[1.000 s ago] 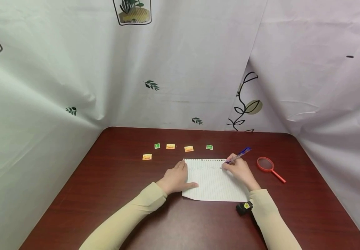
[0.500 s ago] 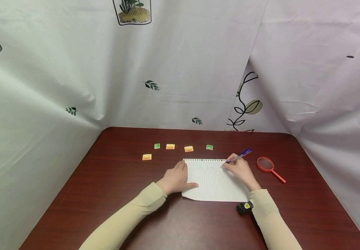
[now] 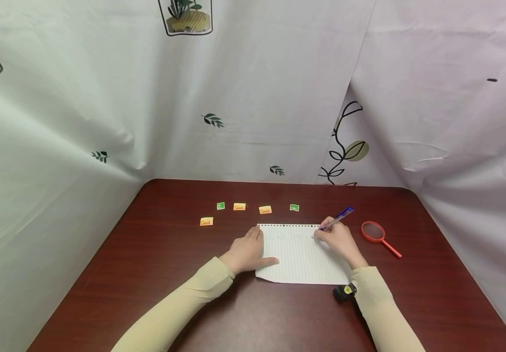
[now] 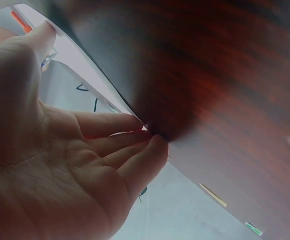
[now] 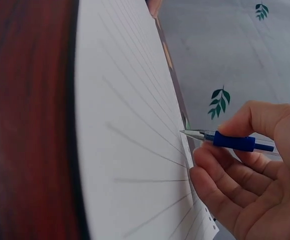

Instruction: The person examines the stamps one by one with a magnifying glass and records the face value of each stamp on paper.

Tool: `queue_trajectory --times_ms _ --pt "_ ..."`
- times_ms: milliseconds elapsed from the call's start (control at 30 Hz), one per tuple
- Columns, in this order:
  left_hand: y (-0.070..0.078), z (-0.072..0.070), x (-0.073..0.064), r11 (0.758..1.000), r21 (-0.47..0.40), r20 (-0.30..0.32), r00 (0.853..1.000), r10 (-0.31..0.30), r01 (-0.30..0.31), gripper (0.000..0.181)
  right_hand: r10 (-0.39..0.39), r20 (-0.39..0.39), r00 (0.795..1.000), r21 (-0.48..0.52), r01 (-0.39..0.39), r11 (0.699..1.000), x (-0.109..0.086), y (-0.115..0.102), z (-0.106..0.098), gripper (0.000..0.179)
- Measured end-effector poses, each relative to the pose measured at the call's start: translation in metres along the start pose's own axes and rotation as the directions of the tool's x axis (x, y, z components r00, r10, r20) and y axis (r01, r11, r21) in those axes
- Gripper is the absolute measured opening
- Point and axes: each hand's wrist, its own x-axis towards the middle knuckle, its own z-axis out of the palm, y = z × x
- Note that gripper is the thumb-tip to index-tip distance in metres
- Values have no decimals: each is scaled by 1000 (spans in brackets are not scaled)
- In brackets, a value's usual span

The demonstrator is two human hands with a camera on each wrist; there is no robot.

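Note:
A white lined sheet with holes along its far edge lies on the dark red table. My left hand rests flat on the sheet's left side, thumb spread over the lines; in the left wrist view its fingers reach straight along the edge. My right hand pinches a blue pen between thumb and fingers. In the right wrist view the pen's blue grip shows, with its metal tip right at the paper. Faint blue writing runs across the sheet's upper part, left of the pen tip.
Several small orange stamps and two green stamps lie beyond the sheet. Right of my right hand is a red magnifying glass. A small black object sits by my right cuff. White cloth hangs behind the table.
The right hand and pen have shifted slightly to the right along the written line. The left hand and the sheet stay in place.

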Motion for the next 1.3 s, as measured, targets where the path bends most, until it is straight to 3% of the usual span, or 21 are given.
queue_trajectory --times_ms 1300 --pt "-1 1 1 1000 -5 2 1000 -5 5 104 1 -11 1000 21 -1 1000 2 2 -4 15"
